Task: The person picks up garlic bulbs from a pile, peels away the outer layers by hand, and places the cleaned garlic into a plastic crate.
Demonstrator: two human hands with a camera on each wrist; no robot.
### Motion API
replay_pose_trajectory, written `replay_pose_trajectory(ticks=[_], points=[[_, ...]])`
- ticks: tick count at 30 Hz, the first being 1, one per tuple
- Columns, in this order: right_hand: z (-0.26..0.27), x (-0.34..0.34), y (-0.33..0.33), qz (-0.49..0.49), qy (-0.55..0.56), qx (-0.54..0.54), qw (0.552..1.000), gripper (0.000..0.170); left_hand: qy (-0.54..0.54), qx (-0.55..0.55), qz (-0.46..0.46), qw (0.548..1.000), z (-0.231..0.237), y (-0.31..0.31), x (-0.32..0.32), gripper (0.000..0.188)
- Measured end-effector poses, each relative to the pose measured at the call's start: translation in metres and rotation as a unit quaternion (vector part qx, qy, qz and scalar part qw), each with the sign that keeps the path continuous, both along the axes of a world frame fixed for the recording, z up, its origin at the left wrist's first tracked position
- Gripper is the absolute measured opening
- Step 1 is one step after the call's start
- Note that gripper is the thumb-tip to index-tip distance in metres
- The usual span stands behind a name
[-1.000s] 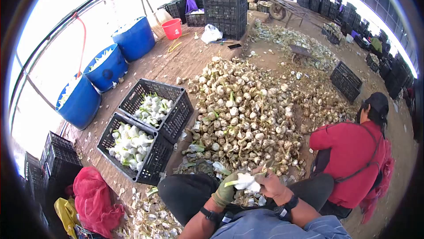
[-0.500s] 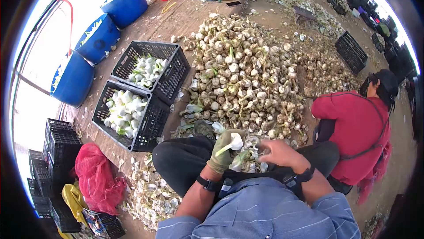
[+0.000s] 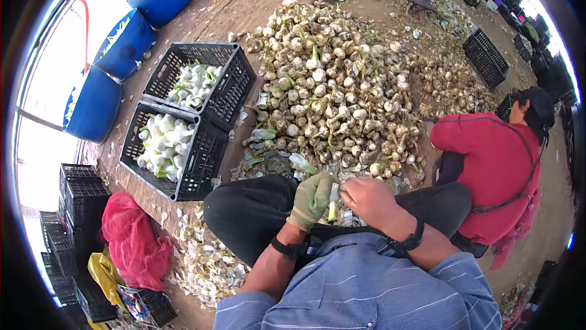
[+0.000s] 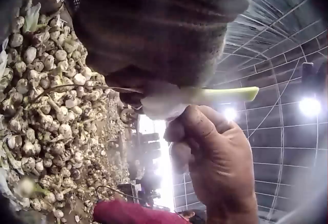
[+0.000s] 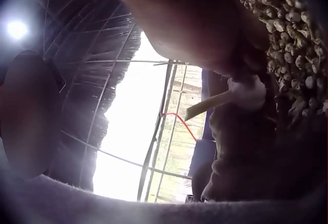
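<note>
My gloved left hand (image 3: 312,199) grips a white garlic bulb (image 3: 334,194) above my lap. Its trimmed green stem (image 4: 230,95) sticks out beyond the glove in the left wrist view. From the other side my bare right hand (image 3: 371,200) meets the bulb, thumb and curled fingers pinching at its surface. In the right wrist view the pale bulb (image 5: 250,93) shows between both hands, partly in shadow. A big heap of unpeeled garlic (image 3: 332,98) lies just beyond my knees.
Two black crates (image 3: 196,147) of peeled garlic stand at front left, blue tubs (image 3: 97,105) behind them. Loose skins (image 3: 207,263) litter the floor by my left leg, near a red mesh sack (image 3: 135,241). A person in red (image 3: 488,171) sits close on my right.
My view has tilted down. Half a second ago the right hand was apart from the bulb held in the left; now both hands meet at it, and its stem points toward me.
</note>
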State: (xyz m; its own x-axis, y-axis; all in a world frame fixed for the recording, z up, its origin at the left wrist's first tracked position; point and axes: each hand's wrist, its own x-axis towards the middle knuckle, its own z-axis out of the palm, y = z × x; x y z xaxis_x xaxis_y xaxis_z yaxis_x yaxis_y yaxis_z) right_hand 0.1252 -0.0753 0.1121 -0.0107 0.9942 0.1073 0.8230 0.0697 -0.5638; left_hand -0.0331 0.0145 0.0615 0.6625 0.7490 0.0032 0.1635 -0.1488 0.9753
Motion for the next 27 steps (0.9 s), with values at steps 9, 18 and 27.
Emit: replay_pose_trajectory(ticks=[9, 18, 27], points=[[-0.016, 0.013, 0.007, -0.1, 0.318, -0.122, 0.935, 0.011, -0.077, -0.285, -0.043, 0.955, 0.001, 0.002, 0.001, 0.039], [-0.016, 0.049, -0.009, -0.162, 0.802, -0.117, 0.562, 0.024, -0.112, -0.364, -0.145, 0.913, 0.005, -0.002, 0.0, 0.059], [-0.017, 0.028, -0.011, -0.115, 0.395, -0.151, 0.899, 0.019, -0.029, -0.032, -0.108, 0.993, 0.0, -0.003, 0.01, 0.067]])
